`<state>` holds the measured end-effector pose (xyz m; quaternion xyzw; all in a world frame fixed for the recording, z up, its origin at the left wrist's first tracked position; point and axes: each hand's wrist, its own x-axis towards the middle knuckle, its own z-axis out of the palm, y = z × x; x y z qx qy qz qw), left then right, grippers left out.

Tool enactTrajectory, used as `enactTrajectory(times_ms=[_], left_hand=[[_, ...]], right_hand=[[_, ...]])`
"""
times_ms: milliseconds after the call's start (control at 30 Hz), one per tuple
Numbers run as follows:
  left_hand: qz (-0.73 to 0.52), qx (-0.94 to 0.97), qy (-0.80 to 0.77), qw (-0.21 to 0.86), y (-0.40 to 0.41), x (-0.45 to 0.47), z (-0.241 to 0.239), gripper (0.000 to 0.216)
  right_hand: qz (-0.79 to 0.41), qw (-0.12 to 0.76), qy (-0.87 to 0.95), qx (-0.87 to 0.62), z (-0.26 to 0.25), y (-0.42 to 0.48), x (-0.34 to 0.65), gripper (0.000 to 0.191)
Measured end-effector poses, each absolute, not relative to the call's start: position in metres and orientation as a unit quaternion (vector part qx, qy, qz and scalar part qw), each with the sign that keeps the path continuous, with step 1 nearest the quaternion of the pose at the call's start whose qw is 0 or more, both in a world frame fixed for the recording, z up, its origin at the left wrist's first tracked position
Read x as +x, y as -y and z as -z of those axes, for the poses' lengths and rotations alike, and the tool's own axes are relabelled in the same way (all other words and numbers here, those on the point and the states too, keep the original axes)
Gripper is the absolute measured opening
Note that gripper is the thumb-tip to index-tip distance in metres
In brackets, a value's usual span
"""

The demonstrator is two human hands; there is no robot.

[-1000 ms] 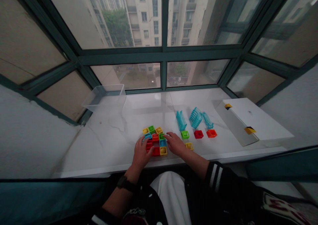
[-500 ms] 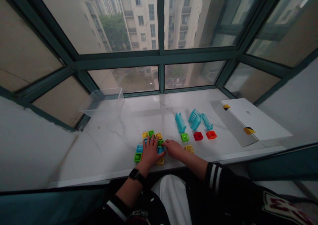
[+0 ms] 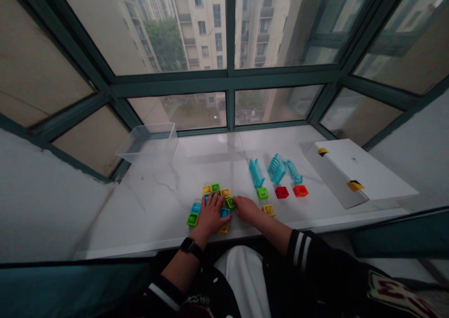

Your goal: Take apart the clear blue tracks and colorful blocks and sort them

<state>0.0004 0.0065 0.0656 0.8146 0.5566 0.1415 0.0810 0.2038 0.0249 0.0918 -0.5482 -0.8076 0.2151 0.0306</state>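
Near the front of the white sill lies a cluster of colourful toy blocks, with several green, yellow and blue pieces showing. My left hand (image 3: 211, 211) rests over its middle, fingers spread and pressing on the blocks, so those beneath are hidden. A blue block (image 3: 225, 213) peeks out by its thumb, and another blue block (image 3: 196, 208) lies left of it. At the cluster's right side my right hand (image 3: 246, 209) pinches a green block (image 3: 230, 203), which sits tilted against its neighbours. A yellow block (image 3: 269, 210) stands alone just beyond the right wrist.
Farther right are a green block (image 3: 262, 193), a red block (image 3: 281, 192) and an orange block (image 3: 300, 191). Behind them lie clear blue ribbed pieces (image 3: 277, 168). A white box (image 3: 365, 168) stands at the right, a clear plastic bin (image 3: 150, 142) at the back left by the windows.
The green block in my right fingers has turned and shifted slightly out to the right from the cluster. The cluster's left blocks have skewed a little under my left hand.
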Motion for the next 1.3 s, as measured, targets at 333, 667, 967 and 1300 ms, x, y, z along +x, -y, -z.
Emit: enactTrajectory(times_ms=[333, 667, 967, 1300], left_hand=[[-0.122, 0.810, -0.567, 0.085, -0.008, -0.006, -0.072, 0.078], [-0.250, 0.786, -0.520, 0.224, 0.004, 0.001, -0.107, 0.077], [-0.348, 0.763, -0.486, 0.247, 0.029, 0.023, -0.138, 0.054], [-0.397, 0.660, -0.518, 0.372, 0.024, 0.020, -0.128, 0.047]], right_hand=[[-0.266, 0.185, 0.772, -0.546, -0.117, -0.030, 0.225, 0.025], [-0.502, 0.416, 0.593, -0.472, -0.117, 0.001, 0.247, 0.041], [-0.461, 0.376, 0.643, -0.482, -0.136, 0.013, 0.229, 0.030], [-0.459, 0.429, 0.642, -0.439, -0.134, 0.016, 0.226, 0.060]])
